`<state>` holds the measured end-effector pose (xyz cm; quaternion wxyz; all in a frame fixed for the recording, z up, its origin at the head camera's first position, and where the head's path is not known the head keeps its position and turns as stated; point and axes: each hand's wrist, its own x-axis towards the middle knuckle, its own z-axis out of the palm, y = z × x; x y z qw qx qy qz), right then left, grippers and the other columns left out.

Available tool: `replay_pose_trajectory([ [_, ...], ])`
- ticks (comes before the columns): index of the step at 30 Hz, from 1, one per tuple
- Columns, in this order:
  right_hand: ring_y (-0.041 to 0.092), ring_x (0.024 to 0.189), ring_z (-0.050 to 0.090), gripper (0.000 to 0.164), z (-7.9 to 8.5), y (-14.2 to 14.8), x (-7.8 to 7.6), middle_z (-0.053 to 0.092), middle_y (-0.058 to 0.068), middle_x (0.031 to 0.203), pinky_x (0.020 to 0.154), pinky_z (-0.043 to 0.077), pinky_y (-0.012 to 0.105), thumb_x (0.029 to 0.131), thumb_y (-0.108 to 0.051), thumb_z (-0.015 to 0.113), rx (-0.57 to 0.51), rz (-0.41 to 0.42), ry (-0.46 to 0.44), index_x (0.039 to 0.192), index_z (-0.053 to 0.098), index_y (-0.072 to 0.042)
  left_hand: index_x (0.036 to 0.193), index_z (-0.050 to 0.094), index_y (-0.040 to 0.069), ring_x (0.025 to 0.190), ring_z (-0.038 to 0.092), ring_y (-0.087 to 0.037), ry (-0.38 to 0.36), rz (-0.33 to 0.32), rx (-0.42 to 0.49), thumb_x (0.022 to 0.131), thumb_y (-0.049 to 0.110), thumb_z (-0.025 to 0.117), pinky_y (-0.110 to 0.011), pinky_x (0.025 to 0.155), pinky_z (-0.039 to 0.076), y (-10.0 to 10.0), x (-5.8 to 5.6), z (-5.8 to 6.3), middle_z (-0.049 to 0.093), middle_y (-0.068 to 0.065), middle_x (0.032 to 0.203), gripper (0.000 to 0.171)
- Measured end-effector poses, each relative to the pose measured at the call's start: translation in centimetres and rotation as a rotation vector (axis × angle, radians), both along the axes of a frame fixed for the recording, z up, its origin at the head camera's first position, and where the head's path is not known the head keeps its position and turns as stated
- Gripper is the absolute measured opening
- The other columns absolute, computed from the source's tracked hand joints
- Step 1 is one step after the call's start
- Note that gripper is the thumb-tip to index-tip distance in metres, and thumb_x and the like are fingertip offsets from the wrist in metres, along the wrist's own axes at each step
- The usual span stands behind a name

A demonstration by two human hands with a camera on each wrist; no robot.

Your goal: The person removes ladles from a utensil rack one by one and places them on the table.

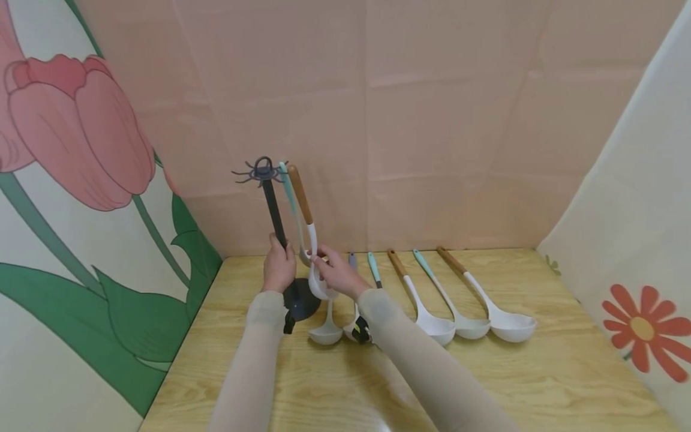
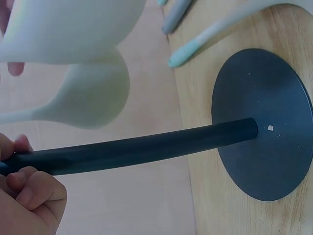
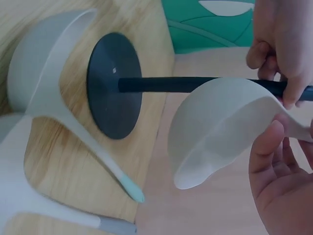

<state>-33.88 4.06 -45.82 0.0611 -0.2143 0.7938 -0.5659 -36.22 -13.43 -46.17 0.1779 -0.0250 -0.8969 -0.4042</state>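
Observation:
My left hand [image 1: 279, 267] grips the black pole [image 1: 273, 207] of a hook stand, partway down. Curved hooks [image 1: 263, 173] fan out at its top, and its round black base [image 2: 264, 161] stands on the table. With its fingertips, my right hand [image 1: 340, 273] pinches a white ladle [image 3: 220, 132] at the neck, just above the bowl. That ladle is upright, its brown handle [image 1: 300, 195] rising with the tip close by the hooks. Behind it a second ladle with a teal handle [image 1: 292, 198] hangs at the stand, its bowl [image 2: 93, 93] partly hidden in the left wrist view.
Several ladles lie in a row on the wooden table [image 1: 540, 384], handles toward the back wall [image 1: 442, 120]. Rightmost is a brown-handled white ladle [image 1: 513, 327]. A small white ladle [image 1: 326, 335] lies just right of the base. Printed cloths hang at both sides.

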Motion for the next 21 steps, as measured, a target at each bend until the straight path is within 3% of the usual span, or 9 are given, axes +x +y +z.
replay_pose_trajectory([
  [8,0.020,0.075,0.062,0.026,-0.1,-0.1,0.4,0.064,0.009,0.107,0.054,0.050,0.031,0.108,-0.023,0.045,0.060,-0.045,0.119,0.120,0.058,-0.003,0.134,0.034,0.001,0.085,0.061,-0.042,-0.020,-0.001,0.000,0.108,0.023,0.038,-0.055,0.078,0.048,-0.1,0.2,0.3,0.062,-0.024,0.096,0.035],
  [14,0.015,0.075,0.061,0.024,-0.3,-0.3,0.9,0.066,0.004,0.099,0.065,0.052,0.030,0.107,-0.027,0.047,0.139,-0.053,0.193,0.116,0.059,-0.008,0.130,0.035,0.002,0.082,0.060,-0.041,-0.015,-0.010,0.010,0.108,0.024,0.039,-0.054,0.076,0.048,0.0,0.3,0.3,0.060,-0.023,0.094,0.031],
  [21,0.012,0.078,0.060,0.021,-0.3,-0.5,1.5,0.064,0.005,0.099,0.068,0.052,0.029,0.107,-0.028,0.047,0.200,-0.036,0.249,0.112,0.058,-0.011,0.130,0.036,0.002,0.084,0.062,-0.043,0.009,-0.009,0.008,0.107,0.020,0.039,-0.055,0.077,0.047,0.0,0.0,0.0,0.061,-0.024,0.094,0.029],
])
